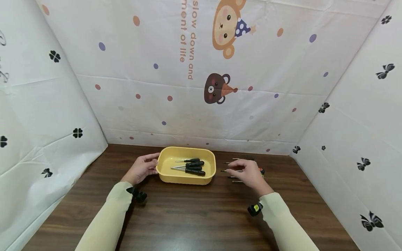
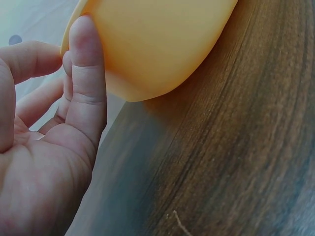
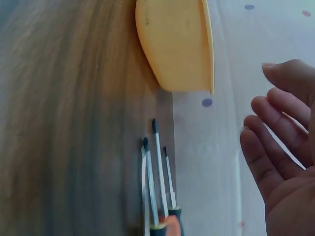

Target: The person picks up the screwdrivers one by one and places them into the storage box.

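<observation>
A yellow plastic tray [image 1: 185, 180] stands on the table with several black-handled screwdrivers [image 1: 195, 172] lying in it. At its left end my left hand [image 1: 143, 168] holds the rim; the left wrist view has the fingers against the yellow wall [image 2: 157, 44]. My right hand [image 1: 248, 173] hovers over a row of screwdrivers [image 3: 161, 172] to the right of the tray. Its fingers are loosely bent, with nothing between them in the right wrist view. The shafts point toward the tray. Some handles show orange and black; the hand hides part of the row.
The dark wooden table [image 1: 188, 216] extends in front of the tray. A white printed cloth [image 1: 169, 115] hangs behind it, and similar cloth walls rise at the left and right. Both forearms wear small black wrist devices [image 1: 255, 209].
</observation>
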A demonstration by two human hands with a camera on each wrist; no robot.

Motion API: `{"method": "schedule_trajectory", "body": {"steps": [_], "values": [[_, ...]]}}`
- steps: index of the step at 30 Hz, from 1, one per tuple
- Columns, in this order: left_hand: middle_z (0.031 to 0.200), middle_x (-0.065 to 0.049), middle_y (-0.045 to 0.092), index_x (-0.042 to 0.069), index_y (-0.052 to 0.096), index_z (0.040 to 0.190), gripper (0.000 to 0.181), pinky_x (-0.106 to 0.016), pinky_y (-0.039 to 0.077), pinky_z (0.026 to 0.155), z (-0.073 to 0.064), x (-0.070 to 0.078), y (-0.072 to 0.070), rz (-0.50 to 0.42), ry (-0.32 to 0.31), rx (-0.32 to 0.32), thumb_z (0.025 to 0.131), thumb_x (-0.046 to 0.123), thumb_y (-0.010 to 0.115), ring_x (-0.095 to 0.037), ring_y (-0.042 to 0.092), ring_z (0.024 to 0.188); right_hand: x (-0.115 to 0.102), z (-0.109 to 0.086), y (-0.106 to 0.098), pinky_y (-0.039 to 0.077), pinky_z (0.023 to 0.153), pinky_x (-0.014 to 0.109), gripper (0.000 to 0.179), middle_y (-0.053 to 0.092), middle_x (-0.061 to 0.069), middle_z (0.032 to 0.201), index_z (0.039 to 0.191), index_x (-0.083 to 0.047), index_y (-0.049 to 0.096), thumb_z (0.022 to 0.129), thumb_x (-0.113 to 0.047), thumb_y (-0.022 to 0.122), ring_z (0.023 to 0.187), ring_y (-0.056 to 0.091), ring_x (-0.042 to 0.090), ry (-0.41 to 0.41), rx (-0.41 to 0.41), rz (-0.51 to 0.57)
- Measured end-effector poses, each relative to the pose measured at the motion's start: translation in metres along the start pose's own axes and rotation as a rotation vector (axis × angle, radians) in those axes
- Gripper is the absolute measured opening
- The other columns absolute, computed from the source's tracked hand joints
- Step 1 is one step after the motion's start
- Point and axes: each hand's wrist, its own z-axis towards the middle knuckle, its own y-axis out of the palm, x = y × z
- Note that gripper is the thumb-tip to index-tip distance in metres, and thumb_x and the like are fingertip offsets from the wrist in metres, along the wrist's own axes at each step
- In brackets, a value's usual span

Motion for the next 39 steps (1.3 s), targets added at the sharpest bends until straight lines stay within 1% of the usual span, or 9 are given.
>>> {"method": "schedule_trajectory", "body": {"steps": [5, 8, 12, 15, 19, 24, 27, 34, 39], "values": [[0.101, -0.005, 0.063, 0.002, 0.038, 0.157, 0.057, -0.026, 0.063, 0.072, 0.001, -0.001, 0.001, -0.008, 0.010, -0.006, 0.104, 0.007, 0.057, -0.011, 0.067, 0.073, 0.014, -0.016, -0.010, 0.061, 0.076, 0.027, 0.021, 0.078, 0.005, 0.106, 0.103, -0.021, 0.081, 0.085, -0.030, 0.085, 0.089, 0.071, 0.009, -0.001, 0.014, 0.025], [0.100, -0.004, 0.063, 0.003, 0.038, 0.157, 0.057, -0.026, 0.063, 0.071, 0.000, -0.001, 0.000, -0.004, 0.008, 0.001, 0.104, 0.007, 0.057, -0.011, 0.067, 0.072, 0.022, -0.025, -0.015, 0.062, 0.078, 0.032, 0.025, 0.078, 0.003, 0.107, 0.105, -0.017, 0.081, 0.085, -0.032, 0.085, 0.092, 0.072, 0.015, -0.003, 0.014, 0.019], [0.099, -0.003, 0.062, 0.003, 0.038, 0.157, 0.057, -0.025, 0.063, 0.071, -0.001, -0.001, 0.000, -0.005, 0.004, 0.007, 0.104, 0.007, 0.056, -0.011, 0.067, 0.072, 0.037, -0.037, -0.022, 0.061, 0.082, 0.030, 0.030, 0.077, 0.001, 0.112, 0.107, -0.015, 0.081, 0.083, -0.032, 0.086, 0.099, 0.072, 0.021, 0.011, 0.015, 0.001], [0.100, -0.004, 0.062, 0.003, 0.038, 0.157, 0.056, -0.026, 0.063, 0.071, 0.000, -0.001, 0.000, -0.012, 0.003, 0.008, 0.104, 0.007, 0.056, -0.011, 0.067, 0.073, 0.049, -0.044, -0.027, 0.059, 0.084, 0.025, 0.033, 0.076, 0.003, 0.114, 0.109, -0.013, 0.081, 0.082, -0.031, 0.087, 0.101, 0.071, 0.018, 0.022, 0.022, -0.008], [0.102, -0.005, 0.062, 0.003, 0.038, 0.158, 0.057, -0.026, 0.063, 0.072, 0.000, 0.000, 0.000, -0.013, 0.004, 0.007, 0.104, 0.007, 0.056, -0.011, 0.067, 0.073, 0.062, -0.051, -0.035, 0.059, 0.082, 0.026, 0.034, 0.077, 0.003, 0.111, 0.111, -0.012, 0.080, 0.083, -0.029, 0.087, 0.099, 0.070, 0.012, 0.027, 0.039, -0.014], [0.103, -0.005, 0.061, 0.003, 0.039, 0.157, 0.056, -0.026, 0.063, 0.072, -0.001, 0.000, 0.002, -0.010, 0.001, 0.012, 0.104, 0.007, 0.056, -0.011, 0.067, 0.075, 0.074, -0.055, -0.045, 0.061, 0.085, 0.031, 0.032, 0.077, 0.007, 0.111, 0.113, -0.013, 0.078, 0.084, -0.025, 0.086, 0.102, 0.071, 0.018, 0.027, 0.029, 0.004], [0.104, -0.006, 0.061, 0.003, 0.039, 0.157, 0.056, -0.026, 0.063, 0.072, -0.001, 0.000, 0.002, -0.010, 0.000, 0.015, 0.104, 0.007, 0.055, -0.012, 0.067, 0.075, 0.077, -0.055, -0.051, 0.061, 0.086, 0.033, 0.031, 0.077, 0.005, 0.111, 0.111, -0.016, 0.078, 0.084, -0.028, 0.086, 0.104, 0.071, 0.020, 0.052, 0.007, -0.001], [0.104, -0.006, 0.060, 0.004, 0.039, 0.157, 0.055, -0.026, 0.063, 0.072, 0.000, 0.000, 0.002, -0.009, -0.005, 0.019, 0.104, 0.006, 0.055, -0.012, 0.067, 0.075, 0.083, -0.053, -0.057, 0.058, 0.083, 0.023, 0.036, 0.077, 0.001, 0.114, 0.112, -0.019, 0.079, 0.083, -0.039, 0.085, 0.109, 0.069, 0.019, 0.136, -0.051, -0.087], [0.104, -0.007, 0.060, 0.004, 0.040, 0.157, 0.055, -0.026, 0.063, 0.072, 0.000, 0.001, 0.002, -0.003, -0.008, 0.025, 0.104, 0.006, 0.055, -0.012, 0.066, 0.075, 0.086, -0.049, -0.061, 0.057, 0.088, 0.031, 0.037, 0.077, 0.001, 0.113, 0.111, -0.020, 0.080, 0.082, -0.041, 0.086, 0.114, 0.067, 0.026, 0.145, -0.064, -0.194]]}}
